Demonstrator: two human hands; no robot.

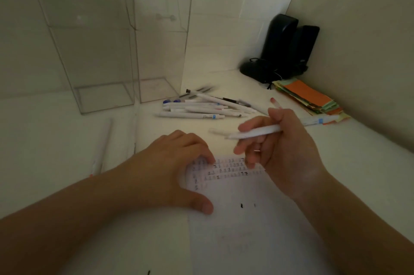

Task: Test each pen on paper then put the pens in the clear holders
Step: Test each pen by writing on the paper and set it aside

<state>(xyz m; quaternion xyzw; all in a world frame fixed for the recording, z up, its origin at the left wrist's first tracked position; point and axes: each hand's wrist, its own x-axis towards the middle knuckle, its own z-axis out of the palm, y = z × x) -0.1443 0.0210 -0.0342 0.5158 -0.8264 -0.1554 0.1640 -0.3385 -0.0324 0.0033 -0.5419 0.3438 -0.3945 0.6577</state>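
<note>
My right hand (284,147) holds a white pen (255,133) roughly level, its tip pointing left a little above the sheet of paper (242,225). Rows of small pen marks run across the top of the paper. My left hand (177,169) rests on the paper's upper left corner, fingertips and thumb pressing it flat. A heap of several white pens (197,109) lies on the table beyond the paper. Two tall clear holders (94,35) (161,28) stand at the back left; I see no pens inside them.
Black speakers (282,48) with a cable stand in the back right corner. A stack of coloured paper slips (311,97) lies beside them, with another white pen (318,121) in front. A further pen (100,151) lies at the left.
</note>
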